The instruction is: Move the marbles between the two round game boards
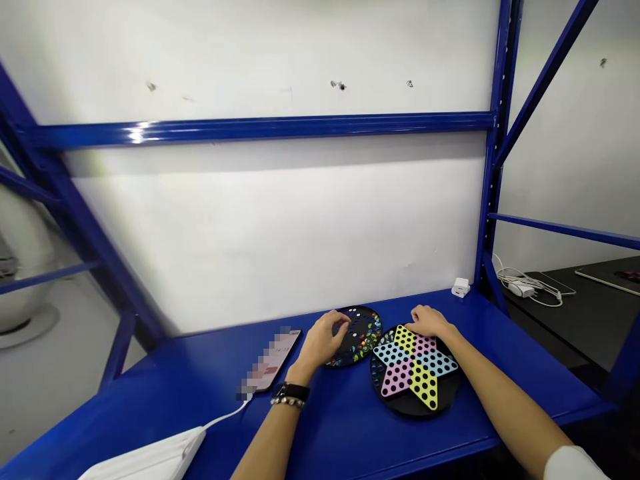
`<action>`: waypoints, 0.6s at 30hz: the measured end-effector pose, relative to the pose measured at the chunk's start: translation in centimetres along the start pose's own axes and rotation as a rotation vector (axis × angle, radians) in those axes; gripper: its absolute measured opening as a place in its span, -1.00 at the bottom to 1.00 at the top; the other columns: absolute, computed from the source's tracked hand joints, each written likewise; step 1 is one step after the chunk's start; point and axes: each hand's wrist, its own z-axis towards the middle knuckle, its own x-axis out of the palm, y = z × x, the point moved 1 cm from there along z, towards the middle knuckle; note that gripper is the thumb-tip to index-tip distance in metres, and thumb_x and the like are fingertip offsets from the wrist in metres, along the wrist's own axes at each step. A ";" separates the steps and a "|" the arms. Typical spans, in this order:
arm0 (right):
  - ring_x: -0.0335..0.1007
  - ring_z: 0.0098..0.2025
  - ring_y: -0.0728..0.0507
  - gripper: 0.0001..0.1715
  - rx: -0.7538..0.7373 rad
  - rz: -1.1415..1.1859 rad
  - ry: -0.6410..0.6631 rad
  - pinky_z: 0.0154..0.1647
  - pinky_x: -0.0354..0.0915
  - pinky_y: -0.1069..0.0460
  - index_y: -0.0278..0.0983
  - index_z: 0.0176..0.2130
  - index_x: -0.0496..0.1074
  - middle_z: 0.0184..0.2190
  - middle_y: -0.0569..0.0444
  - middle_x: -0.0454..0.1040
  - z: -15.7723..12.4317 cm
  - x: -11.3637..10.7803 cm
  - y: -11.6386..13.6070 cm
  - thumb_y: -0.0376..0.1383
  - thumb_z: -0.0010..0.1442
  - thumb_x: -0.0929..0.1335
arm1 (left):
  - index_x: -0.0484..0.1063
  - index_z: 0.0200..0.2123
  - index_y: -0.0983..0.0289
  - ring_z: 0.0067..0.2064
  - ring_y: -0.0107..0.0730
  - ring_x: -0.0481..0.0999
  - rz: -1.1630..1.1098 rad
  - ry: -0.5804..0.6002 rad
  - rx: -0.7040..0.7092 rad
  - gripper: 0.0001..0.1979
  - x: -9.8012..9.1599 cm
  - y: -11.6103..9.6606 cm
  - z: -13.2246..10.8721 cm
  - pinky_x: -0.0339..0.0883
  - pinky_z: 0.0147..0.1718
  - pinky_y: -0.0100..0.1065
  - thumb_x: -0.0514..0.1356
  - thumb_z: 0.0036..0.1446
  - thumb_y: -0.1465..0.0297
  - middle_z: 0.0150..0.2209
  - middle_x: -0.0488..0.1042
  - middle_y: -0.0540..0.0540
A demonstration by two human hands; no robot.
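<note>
A round black Chinese checkers board (414,369) with a star of yellow, pink and light blue fields lies on the blue shelf (350,427). Its holes look bare. To its left sits a round black tray (361,333) with several coloured marbles. My left hand (323,340) rests over the tray's left part, fingers curled as in a pinch; what they hold is hidden. My right hand (427,321) lies on the far rim of the board, fingers bent down onto it.
A phone (273,360) lies left of the tray, its white cable running to a white device (150,460) at the front left corner. A white plug (461,287) stands by the wall. Blue rack posts (493,200) flank the shelf; a black table with cables (530,288) is at the right.
</note>
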 end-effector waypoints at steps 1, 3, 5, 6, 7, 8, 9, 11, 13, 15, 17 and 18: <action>0.34 -0.42 -0.06 -0.61 0.002 0.000 0.001 -0.46 0.06 0.08 -0.23 -0.55 0.19 -0.49 0.12 0.40 0.0 0.0 0.0 -0.11 0.12 0.38 | 0.48 -0.24 0.18 -0.11 -0.24 0.49 0.009 -0.029 -0.003 -0.77 -0.3 0.2 0.0 0.33 -0.07 -0.28 0.05 0.20 0.27 -0.19 0.56 0.08; 0.34 -0.43 -0.06 -0.62 0.007 0.001 0.005 -0.45 0.06 0.08 -0.23 -0.55 0.20 -0.50 0.12 0.40 0.0 0.0 0.0 -0.11 0.12 0.38 | 0.47 -0.25 0.17 -0.10 -0.24 0.49 0.031 -0.098 -0.015 -0.76 -0.9 0.5 0.0 0.32 -0.06 -0.29 0.03 0.20 0.27 -0.19 0.55 0.08; 0.34 -0.43 -0.07 -0.64 0.009 0.002 0.003 -0.45 0.06 0.08 -0.23 -0.54 0.22 -0.50 0.12 0.39 0.0 0.0 0.0 -0.12 0.12 0.38 | 0.46 -0.25 0.17 -0.11 -0.24 0.48 0.051 -0.215 -0.050 -0.75 -1.6 0.8 -0.1 0.31 -0.07 -0.30 0.02 0.22 0.25 -0.20 0.54 0.08; 0.34 -0.43 -0.07 -0.64 0.008 0.001 -0.001 -0.45 0.06 0.07 -0.23 -0.54 0.22 -0.50 0.12 0.39 0.0 0.0 0.0 -0.13 0.12 0.38 | 0.45 -0.25 0.18 -0.11 -0.25 0.48 0.056 -0.293 -0.078 -0.75 -1.9 0.9 -0.1 0.31 -0.07 -0.30 0.01 0.23 0.25 -0.20 0.54 0.08; 0.33 -0.43 -0.07 -0.65 0.006 0.000 -0.004 -0.45 0.06 0.07 -0.23 -0.54 0.21 -0.50 0.12 0.39 0.0 0.0 0.0 -0.13 0.11 0.37 | 0.44 -0.24 0.18 -0.12 -0.26 0.48 0.057 -0.377 -0.108 -0.75 -2.3 1.0 -0.2 0.30 -0.08 -0.31 0.00 0.24 0.25 -0.20 0.53 0.08; 0.33 -0.43 -0.07 -0.64 0.005 0.000 -0.005 -0.45 0.06 0.07 -0.23 -0.55 0.21 -0.50 0.12 0.39 0.0 0.0 0.0 -0.13 0.11 0.37 | 0.43 -0.23 0.19 -0.13 -0.27 0.48 0.055 -0.459 -0.141 -0.75 -2.6 1.2 -0.2 0.31 -0.09 -0.31 -0.01 0.25 0.26 -0.20 0.52 0.08; 0.32 -0.44 -0.07 -0.64 0.002 0.000 -0.004 -0.45 0.05 0.07 -0.23 -0.55 0.19 -0.50 0.12 0.38 0.0 0.0 0.0 -0.14 0.11 0.37 | 0.43 -0.23 0.20 -0.13 -0.28 0.48 0.053 -0.528 -0.172 -0.75 -2.9 1.4 -0.3 0.31 -0.10 -0.32 -0.02 0.26 0.27 -0.21 0.51 0.08; 0.32 -0.45 -0.06 -0.62 -0.002 0.004 0.007 -0.46 0.05 0.07 -0.23 -0.55 0.17 -0.51 0.12 0.37 -0.1 0.0 0.1 -0.13 0.12 0.37 | 0.43 -0.22 0.21 -0.14 -0.28 0.48 0.059 -0.607 -0.228 -0.74 -3.2 1.8 -0.4 0.32 -0.14 -0.32 -0.03 0.27 0.29 -0.20 0.50 0.09; 0.32 -0.44 -0.06 -0.59 0.001 0.006 0.014 -0.46 0.05 0.08 -0.23 -0.56 0.16 -0.52 0.12 0.37 -0.1 -0.1 0.1 -0.12 0.12 0.37 | 0.44 -0.19 0.20 -0.12 -0.25 0.48 0.084 -0.619 -0.281 -0.73 -3.3 2.2 -0.4 0.32 -0.18 -0.30 -0.04 0.27 0.30 -0.18 0.49 0.10; 0.33 -0.43 -0.06 -0.58 0.002 0.005 0.018 -0.46 0.05 0.08 -0.23 -0.56 0.15 -0.51 0.12 0.37 -0.1 -0.1 0.1 -0.11 0.13 0.38 | 0.45 -0.16 0.20 -0.10 -0.21 0.48 0.105 -0.595 -0.325 -0.71 -3.4 2.7 -0.5 0.31 -0.19 -0.28 -0.06 0.28 0.32 -0.14 0.49 0.11; 0.32 -0.43 -0.06 -0.58 -0.002 0.001 0.013 -0.46 0.05 0.08 -0.23 -0.56 0.14 -0.50 0.12 0.38 -0.1 -0.1 0.1 -0.11 0.13 0.37 | 0.45 -0.13 0.20 -0.07 -0.19 0.48 0.109 -0.566 -0.353 -0.68 -3.2 3.2 -0.5 0.32 -0.17 -0.27 -0.08 0.27 0.36 -0.08 0.49 0.12; 0.32 -0.44 -0.06 -0.58 -0.005 -0.001 0.012 -0.47 0.05 0.08 -0.23 -0.56 0.14 -0.51 0.12 0.38 -0.1 -0.1 0.1 -0.12 0.13 0.37 | 0.45 -0.11 0.20 -0.05 -0.19 0.48 0.110 -0.548 -0.359 -0.67 -3.1 3.5 -0.5 0.33 -0.14 -0.26 -0.10 0.27 0.39 -0.06 0.49 0.12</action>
